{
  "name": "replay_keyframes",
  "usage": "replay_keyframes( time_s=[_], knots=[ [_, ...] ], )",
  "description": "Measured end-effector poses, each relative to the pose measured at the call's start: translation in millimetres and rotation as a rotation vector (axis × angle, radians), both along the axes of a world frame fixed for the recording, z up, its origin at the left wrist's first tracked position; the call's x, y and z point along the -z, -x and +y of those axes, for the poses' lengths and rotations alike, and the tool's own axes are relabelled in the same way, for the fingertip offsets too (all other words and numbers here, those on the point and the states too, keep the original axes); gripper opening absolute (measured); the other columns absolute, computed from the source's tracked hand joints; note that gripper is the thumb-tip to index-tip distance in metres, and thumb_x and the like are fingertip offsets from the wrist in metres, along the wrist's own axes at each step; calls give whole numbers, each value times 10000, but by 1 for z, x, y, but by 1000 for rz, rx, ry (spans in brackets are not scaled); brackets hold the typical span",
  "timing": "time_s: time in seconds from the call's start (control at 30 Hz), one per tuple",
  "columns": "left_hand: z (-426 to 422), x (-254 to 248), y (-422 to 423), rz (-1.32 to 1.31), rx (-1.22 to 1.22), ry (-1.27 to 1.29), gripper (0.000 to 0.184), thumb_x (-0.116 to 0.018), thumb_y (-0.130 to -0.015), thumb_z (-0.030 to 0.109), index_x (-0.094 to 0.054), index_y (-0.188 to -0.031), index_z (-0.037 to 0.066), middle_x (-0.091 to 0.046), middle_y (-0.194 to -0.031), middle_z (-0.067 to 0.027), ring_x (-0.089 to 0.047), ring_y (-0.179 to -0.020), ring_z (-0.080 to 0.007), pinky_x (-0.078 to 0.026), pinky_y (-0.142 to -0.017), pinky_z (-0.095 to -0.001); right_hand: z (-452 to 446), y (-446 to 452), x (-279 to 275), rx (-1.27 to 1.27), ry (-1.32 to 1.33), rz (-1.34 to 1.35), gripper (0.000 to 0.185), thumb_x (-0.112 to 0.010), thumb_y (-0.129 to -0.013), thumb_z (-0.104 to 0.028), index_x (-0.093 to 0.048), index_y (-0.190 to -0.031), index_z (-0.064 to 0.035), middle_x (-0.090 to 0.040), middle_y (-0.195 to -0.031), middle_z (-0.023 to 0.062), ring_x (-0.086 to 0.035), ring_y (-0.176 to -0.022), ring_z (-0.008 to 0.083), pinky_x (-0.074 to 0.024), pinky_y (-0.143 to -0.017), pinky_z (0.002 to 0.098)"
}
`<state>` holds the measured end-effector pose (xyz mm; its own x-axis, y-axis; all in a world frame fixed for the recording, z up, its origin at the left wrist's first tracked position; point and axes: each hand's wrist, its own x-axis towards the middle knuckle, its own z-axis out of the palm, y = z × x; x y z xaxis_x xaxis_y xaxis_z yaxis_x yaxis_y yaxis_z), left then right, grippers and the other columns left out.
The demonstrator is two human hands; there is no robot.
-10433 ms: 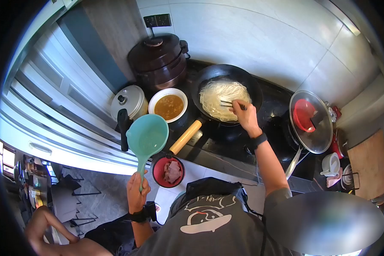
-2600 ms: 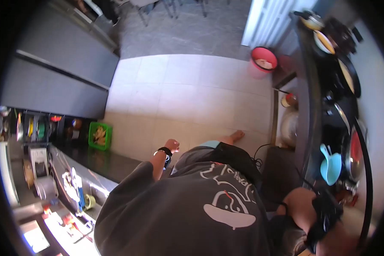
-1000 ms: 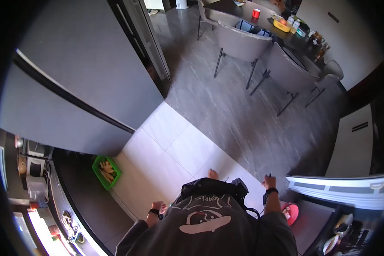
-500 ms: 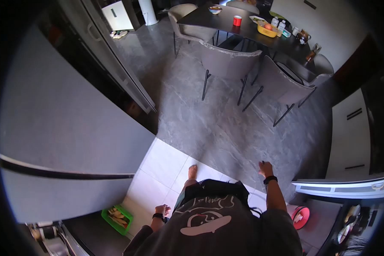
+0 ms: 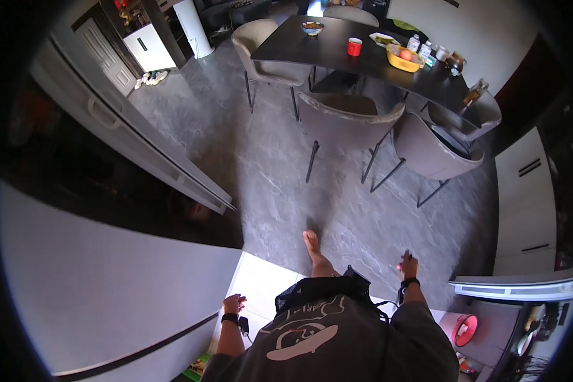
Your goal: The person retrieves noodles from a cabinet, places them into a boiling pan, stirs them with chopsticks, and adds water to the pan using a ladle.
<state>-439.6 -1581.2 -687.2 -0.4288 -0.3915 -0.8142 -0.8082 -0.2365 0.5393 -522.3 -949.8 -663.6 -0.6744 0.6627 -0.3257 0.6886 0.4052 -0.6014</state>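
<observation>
My left hand [image 5: 234,304] hangs beside my body with its fingers loosely bent and apart, and nothing shows in it. A dark band circles that wrist, with a small black device [image 5: 244,326] next to it. Out in front on the other side is my right hand [image 5: 409,264], its fingers closed around something small and dark that I cannot make out. That wrist also wears a dark band [image 5: 410,282]. Neither hand touches any furniture. One bare foot [image 5: 311,242] is on the grey marbled floor [image 5: 280,184], just past the white tiles [image 5: 261,280].
Ahead stands a dark dining table [image 5: 286,48] with a red mug [image 5: 354,46], a patterned bowl [image 5: 312,28] and a yellow basket [image 5: 403,58]. Chairs [image 5: 350,121] surround it. A sliding door frame [image 5: 140,140] is on the left, a pink bin [image 5: 459,329] at right.
I have stepped forward, so the table and chairs appear nearer and my foot has passed from white tile onto grey floor. Both hands have swung slightly; the green basket has mostly left view.
</observation>
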Motion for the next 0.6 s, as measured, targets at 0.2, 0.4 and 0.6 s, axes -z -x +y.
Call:
replay_keyframes(
  time_s=[0.2, 0.4, 0.6],
  knots=[
    [2, -3, 107, 64, 16, -23, 233, -489, -833, 203, -557, -986, 41, -643, -797, -61, -592, -606, -105, -425, -442, -225, -96, 261, -101, -9, 459, 645, 416, -406, -912, -405, -560, -912, -19, -500, -547, 24, -434, -393, 98, -331, -356, 227],
    [-10, -1, 185, -104, 90, 95, 189, -505, -826, 211, -591, -893, 57, -656, -753, -55, -622, -628, -119, -472, -460, -257, -210, 463, -202, -242, 869, 998, 402, -390, -926, -363, -535, -939, 12, -566, -641, 83, -494, -434, 143, -416, -412, 260],
    [-18, -17, 293, -32, 51, 132, 216, -502, -818, 238, -613, -843, 54, -663, -776, -48, -627, -644, -117, -486, -497, -260, -295, 609, -248, -103, 1352, 883, 388, -383, -927, -358, -543, -942, -5, -582, -660, 96, -509, -460, 154, -435, -424, 285]
  ],
)
